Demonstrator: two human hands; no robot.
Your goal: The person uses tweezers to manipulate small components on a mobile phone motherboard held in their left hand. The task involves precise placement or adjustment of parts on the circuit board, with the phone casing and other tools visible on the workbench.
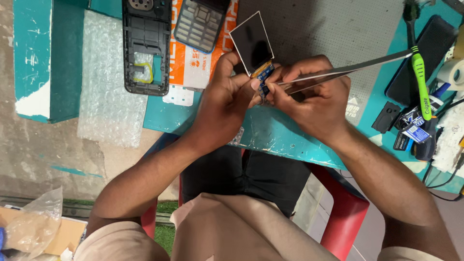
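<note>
Teal workbench (290,140), left hand (224,104) pinching small display panel (251,42), right hand (314,96) gripping metal tweezers (348,71)

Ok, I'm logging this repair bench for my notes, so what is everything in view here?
small display panel: 1, black with orange flex tail, held above the bench
tweezers: 1, silver, tips at the flex tail
phone back frame: 1, black, on bubble wrap, top left
keypad: 1, grey in blue frame, on an orange and white box
bubble wrap: 1 sheet, clear, left of bench
work mat: 1, dark grey, top centre
toothbrush: 1, green and black, right
tape roll: 1, white, right edge
bench: 1, teal
stool: 1, red, under the person
left hand: 1, pinching the display's lower edge
right hand: 1, gripping the tweezers
</note>
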